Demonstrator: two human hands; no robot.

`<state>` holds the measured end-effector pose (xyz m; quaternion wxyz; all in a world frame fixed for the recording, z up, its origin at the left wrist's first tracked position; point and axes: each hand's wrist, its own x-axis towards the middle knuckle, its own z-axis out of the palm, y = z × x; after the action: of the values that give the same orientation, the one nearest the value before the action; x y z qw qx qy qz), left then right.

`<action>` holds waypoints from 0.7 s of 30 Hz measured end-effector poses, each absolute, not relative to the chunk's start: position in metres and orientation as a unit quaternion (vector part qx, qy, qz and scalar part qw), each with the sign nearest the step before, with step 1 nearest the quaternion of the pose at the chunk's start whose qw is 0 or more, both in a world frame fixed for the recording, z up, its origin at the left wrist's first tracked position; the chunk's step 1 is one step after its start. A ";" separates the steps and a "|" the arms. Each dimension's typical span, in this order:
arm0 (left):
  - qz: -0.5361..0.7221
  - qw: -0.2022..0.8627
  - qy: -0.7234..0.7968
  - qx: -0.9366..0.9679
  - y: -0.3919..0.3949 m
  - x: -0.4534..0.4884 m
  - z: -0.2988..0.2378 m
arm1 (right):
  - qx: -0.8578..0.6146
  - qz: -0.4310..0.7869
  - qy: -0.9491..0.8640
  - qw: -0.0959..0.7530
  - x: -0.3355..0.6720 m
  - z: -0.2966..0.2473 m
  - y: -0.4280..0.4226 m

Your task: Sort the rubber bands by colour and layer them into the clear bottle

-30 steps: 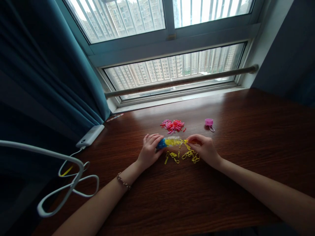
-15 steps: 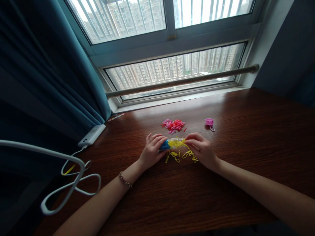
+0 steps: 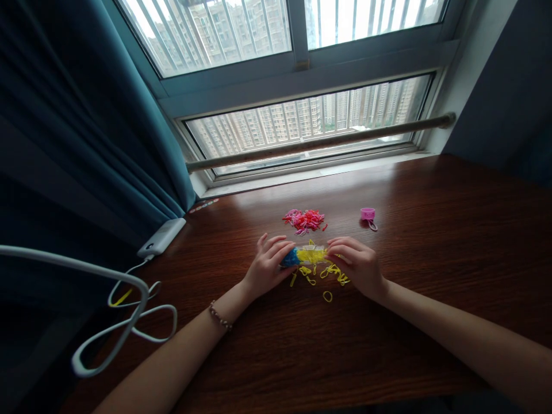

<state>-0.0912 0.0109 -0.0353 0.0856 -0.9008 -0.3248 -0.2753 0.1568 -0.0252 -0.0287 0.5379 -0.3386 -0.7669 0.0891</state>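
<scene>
Two-handedly holding clear tube (image 3: 307, 255) of rubber bands: gripping blue end with curled left hand (image 3: 267, 263), pinching yellow end with right hand (image 3: 357, 264), above loose yellow bands (image 3: 333, 270)

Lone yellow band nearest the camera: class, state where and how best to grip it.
Probably pinch the band across its rim from straight above with two fingers: it lies flat on the table, apart from the other bands, with bare wood all round.

Wooden table (image 3: 388, 345) — loose yellow bands (image 3: 335, 271) between left hand (image 3: 268, 263) and right hand (image 3: 360, 265). Beyond them, a pink-red heap (image 3: 304, 220) and a pink cap (image 3: 367, 214).
</scene>
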 end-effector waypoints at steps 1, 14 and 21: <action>-0.276 0.085 -0.326 -0.900 0.011 -0.091 -0.035 | -0.331 0.082 -0.775 0.532 0.158 -0.028 -0.025; -0.278 0.071 -0.327 -0.900 0.011 -0.092 -0.035 | -0.370 0.110 -0.740 0.551 0.155 -0.032 -0.024; -0.277 0.086 -0.314 -0.904 0.010 -0.091 -0.035 | -0.337 0.104 -0.763 0.541 0.156 -0.032 -0.028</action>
<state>-0.0908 0.0099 -0.0346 0.0860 -0.9042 -0.3138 -0.2766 0.1556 -0.0275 -0.0315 0.5408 -0.3374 -0.7634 0.1044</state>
